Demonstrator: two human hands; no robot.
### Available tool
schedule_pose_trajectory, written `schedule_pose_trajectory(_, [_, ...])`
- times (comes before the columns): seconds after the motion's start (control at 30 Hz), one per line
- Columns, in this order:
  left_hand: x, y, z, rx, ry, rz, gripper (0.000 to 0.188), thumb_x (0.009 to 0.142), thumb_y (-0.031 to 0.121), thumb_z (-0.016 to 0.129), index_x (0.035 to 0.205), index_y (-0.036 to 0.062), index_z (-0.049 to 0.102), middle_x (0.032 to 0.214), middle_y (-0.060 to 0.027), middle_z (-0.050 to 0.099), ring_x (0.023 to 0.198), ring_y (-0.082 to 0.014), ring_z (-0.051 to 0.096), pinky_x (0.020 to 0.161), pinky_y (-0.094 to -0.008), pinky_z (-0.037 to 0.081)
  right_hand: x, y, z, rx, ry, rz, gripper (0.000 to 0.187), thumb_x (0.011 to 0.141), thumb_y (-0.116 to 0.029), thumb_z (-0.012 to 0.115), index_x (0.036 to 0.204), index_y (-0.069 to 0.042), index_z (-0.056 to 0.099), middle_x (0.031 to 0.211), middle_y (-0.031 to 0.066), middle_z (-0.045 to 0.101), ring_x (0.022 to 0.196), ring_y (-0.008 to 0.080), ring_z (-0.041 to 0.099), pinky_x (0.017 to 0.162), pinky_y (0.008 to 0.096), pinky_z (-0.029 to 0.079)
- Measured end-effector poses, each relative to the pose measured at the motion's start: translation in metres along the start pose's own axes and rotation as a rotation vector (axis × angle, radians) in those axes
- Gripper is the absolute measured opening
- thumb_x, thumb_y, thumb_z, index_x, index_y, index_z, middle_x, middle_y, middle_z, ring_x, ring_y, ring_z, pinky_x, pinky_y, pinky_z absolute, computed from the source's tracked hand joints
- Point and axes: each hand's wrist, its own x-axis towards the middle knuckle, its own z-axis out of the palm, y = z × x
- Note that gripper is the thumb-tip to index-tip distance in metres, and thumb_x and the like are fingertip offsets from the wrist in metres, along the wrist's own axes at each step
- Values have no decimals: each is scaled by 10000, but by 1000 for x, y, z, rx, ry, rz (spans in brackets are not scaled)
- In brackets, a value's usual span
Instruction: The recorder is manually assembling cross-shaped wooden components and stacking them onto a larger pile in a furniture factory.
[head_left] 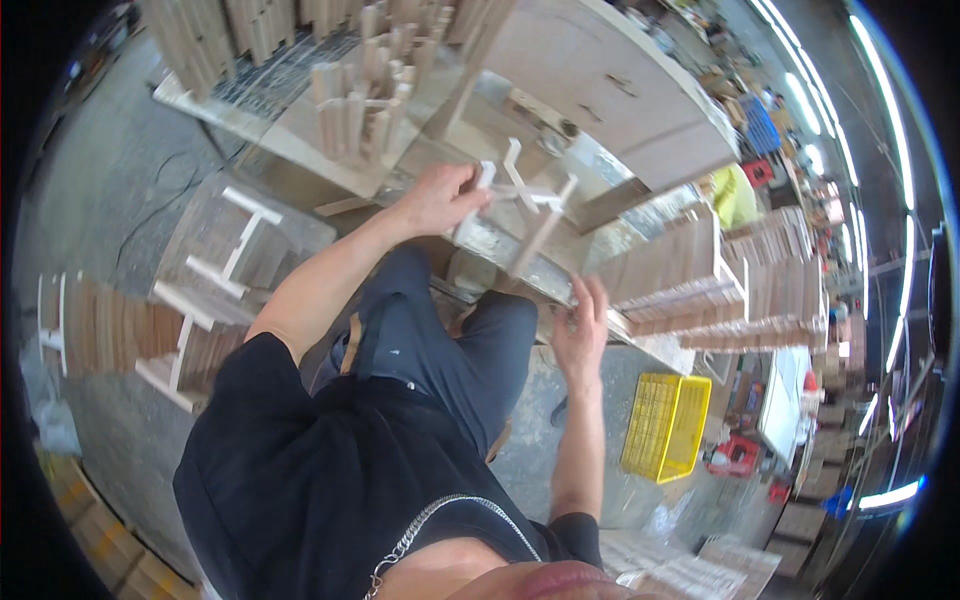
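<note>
From where I stand, the two hands work apart: the left hand (440,198) is clamped on the left end of one pale wooden frame (541,231) above the bench (548,284), while the right hand (580,328) hangs by the near edge, fingers loosely spread and apparently empty. I'd judge the step to be positioning that frame, the next move calling for a steady left grip and a second hold from the right. Beyond are upright slats (365,110), too many to count, at least two board stacks (655,262) rightward, and one yellow crate (667,428), near right.
</note>
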Motion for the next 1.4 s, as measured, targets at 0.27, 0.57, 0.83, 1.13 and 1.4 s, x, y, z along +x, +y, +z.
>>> schedule_pose_trajectory(0.27, [-59,46,-84,-977,86,-479,285,1044,252,576,1040,-17,670,841,-123,728,656,-239,728,580,-308,568,115,-54,24,225,43,-713,356,808,35,740,1160,18,688,1183,202,681,870,348,664,777,397,558])
schedule_pose_trajectory(0.57, [-37,-74,-106,467,925,-367,953,655,346,915,1381,-57,445,1289,-262,600,1187,-401,613,1000,-458,519,273,-138,95,906,-57,-304,127,1012,-36,611,1102,50,635,1055,102,669,810,126,622,743,274,524])
schedule_pose_trajectory(0.83, [-34,-94,-117,315,797,-461,803,677,302,871,1289,-59,497,1232,-270,626,1143,-425,635,979,-466,529,336,-154,161,744,-358,-177,260,1007,-206,651,1144,14,639,901,67,686,766,132,621,703,300,503])
schedule_pose_trajectory(1.13, [-37,-95,-116,327,798,-462,804,679,312,861,1297,-55,502,1193,-254,647,1110,-412,655,964,-459,536,360,-157,172,737,-473,-175,231,1004,-204,643,1140,-19,669,950,33,700,785,93,590,657,257,467])
schedule_pose_trajectory(1.4, [-35,-89,-120,304,775,-475,804,682,300,860,1307,-53,497,1188,-255,641,1105,-410,653,962,-461,537,355,-132,217,679,-568,-150,233,998,-197,646,1077,22,659,800,44,658,705,123,591,636,289,469])
